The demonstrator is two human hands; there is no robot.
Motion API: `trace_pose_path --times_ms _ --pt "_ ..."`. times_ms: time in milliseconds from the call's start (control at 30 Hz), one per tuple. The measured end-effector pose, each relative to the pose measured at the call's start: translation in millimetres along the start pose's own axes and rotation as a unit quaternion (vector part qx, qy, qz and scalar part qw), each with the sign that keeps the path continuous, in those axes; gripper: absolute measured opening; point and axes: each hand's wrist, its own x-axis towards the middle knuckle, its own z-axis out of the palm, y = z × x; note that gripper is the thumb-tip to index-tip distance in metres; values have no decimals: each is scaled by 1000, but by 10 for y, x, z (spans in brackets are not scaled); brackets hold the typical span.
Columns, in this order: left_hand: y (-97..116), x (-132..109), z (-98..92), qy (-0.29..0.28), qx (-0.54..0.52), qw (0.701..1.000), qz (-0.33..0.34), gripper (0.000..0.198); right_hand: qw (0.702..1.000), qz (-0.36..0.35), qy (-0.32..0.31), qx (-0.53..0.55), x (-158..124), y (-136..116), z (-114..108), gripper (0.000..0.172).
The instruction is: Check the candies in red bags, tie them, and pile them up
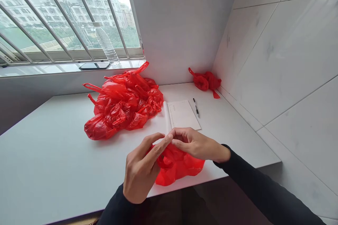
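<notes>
A crumpled red plastic bag (182,168) lies at the table's front edge, under and between my two hands. My left hand (144,167) is closed around the upper left part of this bag, its fingers bent. My right hand (196,144) pinches the top of the same bag from the right. The fingertips of both hands meet above it, and they hide just how the plastic is gripped. Behind my hands lies an open notepad (183,114) with handwriting down its page, and a black pen (196,108) rests to its right.
A large heap of red plastic bags (124,103) covers the back left of the white table (66,168). One smaller knotted red bag (207,81) sits in the back right corner. On the sill of the barred window stand a clear bottle (107,47) and a phone (94,66).
</notes>
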Motion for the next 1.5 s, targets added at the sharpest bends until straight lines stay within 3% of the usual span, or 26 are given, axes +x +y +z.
trace_pose_path --times_ms 100,200,367,433,500,600,667,733,833,967,1167,1267,1400,1500 --pt "-25 -4 18 -11 22 1000 -4 70 993 -27 94 -69 -16 -35 -14 24" --pt "-117 -202 -47 -27 52 998 -24 66 965 -33 190 -178 -141 17 -127 17" --pt "-373 -841 -297 -102 180 974 -90 53 925 94 267 -252 -487 409 -378 25" --pt "-377 -913 -311 -99 164 971 -145 48 921 106 290 -239 -538 516 -323 26" --pt "-306 -826 -216 -100 128 976 -144 53 920 69 319 -217 -506 548 -153 23" --pt "-165 -613 80 -172 101 978 -57 66 928 -11 282 -244 -399 582 190 22" --pt "-110 -567 294 -211 100 971 -45 66 921 -56 232 -309 -381 679 383 25" --pt "-90 -624 457 -240 108 964 -50 67 897 -80 228 -369 -434 843 497 26" --pt "-68 -779 581 -276 121 951 -62 66 873 -52 248 -417 -571 1135 523 28" --pt "10 -857 638 -299 133 942 -74 64 845 -42 245 -474 -710 1409 460 25" --pt "109 -872 660 -296 140 943 -66 64 819 -55 208 -533 -785 1620 416 32" --pt "88 -892 679 -287 144 945 -61 63 827 -53 205 -521 -766 1691 389 32" --pt "77 -794 716 -268 135 953 -51 72 871 -13 225 -437 -837 1629 335 30" --pt "116 -633 628 -242 121 961 -50 52 855 39 278 -437 -981 1560 219 39"
